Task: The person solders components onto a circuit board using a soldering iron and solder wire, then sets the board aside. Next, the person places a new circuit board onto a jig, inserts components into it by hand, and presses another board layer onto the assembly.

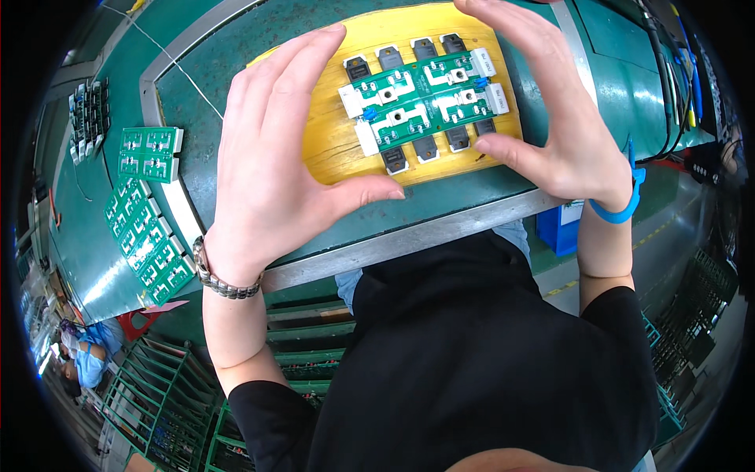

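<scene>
A green circuit board (425, 101) with white end pieces and small blue parts lies on a yellow wooden board (346, 157). Black transistors (391, 57) with metal tabs stick out along its far and near edges. To the left of the circuit board, my left hand (283, 145) is raised with thumb and fingers apart, holding nothing. My right hand (554, 118) curves around the right side, its thumb close to a near-side transistor; I cannot tell whether it touches. No object shows in its spread fingers, whose tips reach the top edge of the view.
More green circuit boards (149, 153) lie in a row on the green bench to the left, with a stack of black parts (89, 118) beyond. A metal strip (401, 240) edges the bench. Green racks (161, 389) stand below left, and cables (664, 79) hang at the right.
</scene>
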A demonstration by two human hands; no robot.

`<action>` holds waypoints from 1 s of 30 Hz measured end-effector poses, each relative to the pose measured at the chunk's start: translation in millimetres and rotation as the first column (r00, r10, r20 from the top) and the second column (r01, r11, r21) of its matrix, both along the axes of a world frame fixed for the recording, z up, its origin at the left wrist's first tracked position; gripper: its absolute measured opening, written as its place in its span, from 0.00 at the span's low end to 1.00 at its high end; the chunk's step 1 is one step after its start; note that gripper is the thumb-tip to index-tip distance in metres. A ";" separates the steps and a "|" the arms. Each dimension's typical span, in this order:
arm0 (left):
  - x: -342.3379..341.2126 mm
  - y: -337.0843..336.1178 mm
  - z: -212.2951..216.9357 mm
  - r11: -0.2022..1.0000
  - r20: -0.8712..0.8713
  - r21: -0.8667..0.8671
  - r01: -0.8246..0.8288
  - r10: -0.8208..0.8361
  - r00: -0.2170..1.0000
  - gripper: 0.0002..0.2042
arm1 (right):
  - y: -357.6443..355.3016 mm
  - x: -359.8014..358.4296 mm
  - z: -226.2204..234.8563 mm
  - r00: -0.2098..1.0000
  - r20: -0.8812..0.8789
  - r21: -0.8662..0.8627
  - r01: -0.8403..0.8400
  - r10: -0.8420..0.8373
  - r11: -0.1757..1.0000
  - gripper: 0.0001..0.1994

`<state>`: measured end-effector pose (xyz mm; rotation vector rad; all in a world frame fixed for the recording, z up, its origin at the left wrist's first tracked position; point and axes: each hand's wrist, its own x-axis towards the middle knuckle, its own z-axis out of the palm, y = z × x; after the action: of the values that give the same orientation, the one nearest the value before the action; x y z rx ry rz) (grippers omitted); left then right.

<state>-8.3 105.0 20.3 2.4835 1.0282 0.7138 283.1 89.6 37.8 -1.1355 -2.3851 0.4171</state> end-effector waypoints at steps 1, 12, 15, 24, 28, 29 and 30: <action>0.6 -0.3 -2.2 1.000 0.001 -0.002 0.001 -0.001 1.000 0.54 | -4.2 -6.0 10.2 0.999 0.034 -0.073 0.030 -0.028 0.997 0.42; 6.0 -5.9 -1.0 1.000 -0.086 0.013 -0.027 0.028 0.996 0.57 | -7.1 -7.2 6.5 1.000 -0.012 -0.097 0.027 -0.028 0.995 0.44; 7.0 -5.7 0.1 1.000 -0.089 0.024 -0.019 0.021 0.996 0.57 | -4.1 -12.6 3.1 1.000 -0.009 -0.078 -0.009 0.008 0.997 0.45; 6.9 -6.4 -2.2 0.999 -0.099 0.023 -0.033 0.035 0.994 0.58 | -2.0 -13.1 0.3 0.998 -0.047 -0.122 -0.041 0.036 0.992 0.46; 6.7 -5.9 -2.0 0.999 -0.084 0.020 -0.027 0.028 0.996 0.58 | -4.3 -20.9 -0.4 0.998 -0.056 -0.101 -0.035 0.029 0.994 0.47; 6.8 -6.0 -1.5 0.999 -0.082 0.026 -0.026 0.028 0.996 0.58 | -2.8 -22.3 -9.9 0.998 -0.057 -0.100 -0.033 0.028 0.994 0.47; 7.6 -5.5 -1.3 0.999 -0.079 0.031 -0.024 0.026 0.997 0.58 | 0.4 -22.4 -26.7 0.995 -0.085 0.031 -0.041 0.043 0.999 0.47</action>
<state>-0.6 99.5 19.0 2.5478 1.0860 0.6477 260.7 90.0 11.0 -1.0355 -2.3364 0.4345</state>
